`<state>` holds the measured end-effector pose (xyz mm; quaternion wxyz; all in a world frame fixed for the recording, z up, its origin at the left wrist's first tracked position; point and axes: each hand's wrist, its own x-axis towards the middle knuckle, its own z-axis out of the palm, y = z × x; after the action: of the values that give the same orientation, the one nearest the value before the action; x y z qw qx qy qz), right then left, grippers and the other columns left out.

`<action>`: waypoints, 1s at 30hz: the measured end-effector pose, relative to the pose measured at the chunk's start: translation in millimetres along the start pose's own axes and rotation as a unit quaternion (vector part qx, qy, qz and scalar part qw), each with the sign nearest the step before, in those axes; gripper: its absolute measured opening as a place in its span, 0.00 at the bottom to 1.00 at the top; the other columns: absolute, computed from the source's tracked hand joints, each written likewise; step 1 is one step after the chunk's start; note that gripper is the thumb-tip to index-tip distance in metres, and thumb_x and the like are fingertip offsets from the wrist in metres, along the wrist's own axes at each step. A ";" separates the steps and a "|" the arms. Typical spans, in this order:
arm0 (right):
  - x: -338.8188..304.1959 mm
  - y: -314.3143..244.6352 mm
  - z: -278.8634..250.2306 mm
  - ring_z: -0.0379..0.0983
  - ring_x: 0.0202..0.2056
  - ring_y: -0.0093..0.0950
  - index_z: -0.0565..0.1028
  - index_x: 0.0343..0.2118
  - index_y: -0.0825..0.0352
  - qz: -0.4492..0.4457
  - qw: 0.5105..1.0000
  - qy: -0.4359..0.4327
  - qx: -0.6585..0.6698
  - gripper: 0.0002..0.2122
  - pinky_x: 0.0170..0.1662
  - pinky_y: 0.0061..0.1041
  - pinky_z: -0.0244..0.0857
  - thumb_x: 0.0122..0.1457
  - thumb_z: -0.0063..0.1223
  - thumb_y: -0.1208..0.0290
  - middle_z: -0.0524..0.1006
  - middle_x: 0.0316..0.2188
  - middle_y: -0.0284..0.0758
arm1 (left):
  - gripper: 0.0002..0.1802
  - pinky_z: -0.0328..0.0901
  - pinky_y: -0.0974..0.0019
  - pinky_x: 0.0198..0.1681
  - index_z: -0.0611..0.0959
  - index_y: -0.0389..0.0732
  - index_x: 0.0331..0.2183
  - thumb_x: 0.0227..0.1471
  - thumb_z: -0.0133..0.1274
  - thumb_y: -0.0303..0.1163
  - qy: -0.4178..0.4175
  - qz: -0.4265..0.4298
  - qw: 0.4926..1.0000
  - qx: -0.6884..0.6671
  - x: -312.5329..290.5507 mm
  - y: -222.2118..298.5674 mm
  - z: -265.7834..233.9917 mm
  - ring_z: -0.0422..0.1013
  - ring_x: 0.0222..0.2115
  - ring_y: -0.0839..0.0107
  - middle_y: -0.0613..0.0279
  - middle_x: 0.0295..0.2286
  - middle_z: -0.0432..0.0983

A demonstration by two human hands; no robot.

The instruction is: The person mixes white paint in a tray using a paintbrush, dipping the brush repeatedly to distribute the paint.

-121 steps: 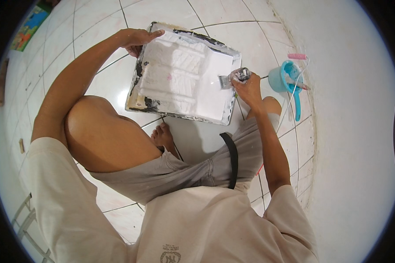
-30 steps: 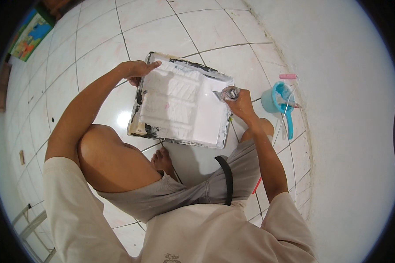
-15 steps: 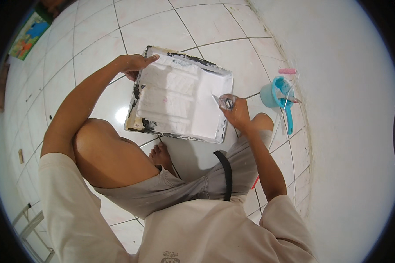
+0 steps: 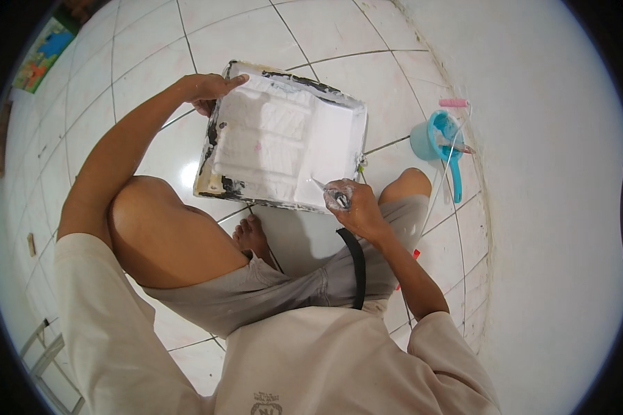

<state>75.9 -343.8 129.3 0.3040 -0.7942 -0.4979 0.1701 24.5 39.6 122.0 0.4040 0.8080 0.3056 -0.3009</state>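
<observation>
Nearest: shirt [image 4: 304,353], then shorts [image 4: 256,290] with a dark strap [image 4: 359,270] lying across the lap; bare foot [image 4: 253,236] showing just short of the tray.

Right hand [image 4: 360,205] is gripping a flat tool [image 4: 318,185], fist wrapped around the handle, paint smeared over the fingers. It's sitting at the tray's near edge, toward the right. Key relation: the tray is lying ahead and to the left of this hand; the tool's long axis is slanting forward-left, tip pointing over the near edge where the ridged ramp is meeting the well. Can't tell whether the tip is touching paint, or if it's a scraper or a brush.

Tray [image 4: 310,86] is sitting in front of the lap, slightly turned, ramp on the left, white paint [image 4: 331,135] pooling in the well on the right. Right hand is nearer the well. Can't tell if the tray is resting on the floor [image 4: 270,31] or being held above it.

Left hand [image 4: 211,90] is clasping the far-left corner, thumb over the rim, other fingers mostly hidden outside.

Farther right, apart from the tray: blue dipper [image 4: 422,142], pink roller [image 4: 453,102] showing just beyond it, wall [image 4: 547,207] rising alongside. Far left: colourful board [image 4: 48,52] lying near the picture's edge.
</observation>
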 end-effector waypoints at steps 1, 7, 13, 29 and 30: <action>-1.6 2.4 -0.4 0.73 0.27 0.39 0.74 0.32 0.73 -0.011 1.000 -0.003 0.012 0.09 0.33 0.28 0.66 0.47 0.55 0.77 0.75 0.26 0.46 | 0.52 0.70 0.67 0.29 0.77 0.34 0.39 0.41 0.30 0.77 0.010 0.004 1.000 0.008 -1.7 1.6 0.9 0.75 0.27 0.65 0.52 0.29 0.76; -5.9 -2.2 -4.6 0.73 0.31 0.41 0.75 0.31 0.70 0.024 0.995 -0.025 0.092 0.08 0.36 0.30 0.66 0.47 0.55 0.75 0.76 0.28 0.44 | 0.58 0.72 0.59 0.36 0.76 0.24 0.38 0.40 0.29 0.77 0.012 0.034 0.999 -0.008 2.0 -3.9 2.2 0.76 0.31 0.56 0.39 0.30 0.75; -2.5 4.3 -19.2 0.74 0.30 0.39 0.76 0.30 0.70 0.010 0.997 -0.008 0.072 0.08 0.36 0.28 0.67 0.48 0.56 0.73 0.77 0.28 0.43 | 0.56 0.72 0.62 0.32 0.78 0.26 0.36 0.40 0.30 0.77 0.007 0.028 1.000 0.007 1.6 -2.8 -0.9 0.76 0.27 0.61 0.45 0.26 0.76; -4.4 36.7 -26.2 0.75 0.28 0.33 0.76 0.30 0.70 0.023 0.997 0.009 0.068 0.07 0.34 0.25 0.68 0.46 0.58 0.77 0.78 0.27 0.41 | 0.54 0.70 0.65 0.34 0.76 0.34 0.43 0.41 0.30 0.77 0.003 0.013 1.000 0.001 4.1 -1.6 -0.9 0.76 0.31 0.62 0.48 0.32 0.76; -2.9 33.4 -26.9 0.75 0.28 0.33 0.76 0.30 0.70 0.023 0.997 0.008 0.071 0.07 0.34 0.25 0.68 0.46 0.58 0.77 0.78 0.27 0.41 | 0.53 0.70 0.65 0.34 0.76 0.34 0.43 0.41 0.30 0.77 -0.003 0.005 1.000 0.003 6.0 -2.3 -1.7 0.76 0.31 0.62 0.48 0.32 0.76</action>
<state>113.0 -365.5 127.8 0.3595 -0.7830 -0.4640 0.2058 27.0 43.6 117.4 0.4040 0.8099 0.2993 -0.3020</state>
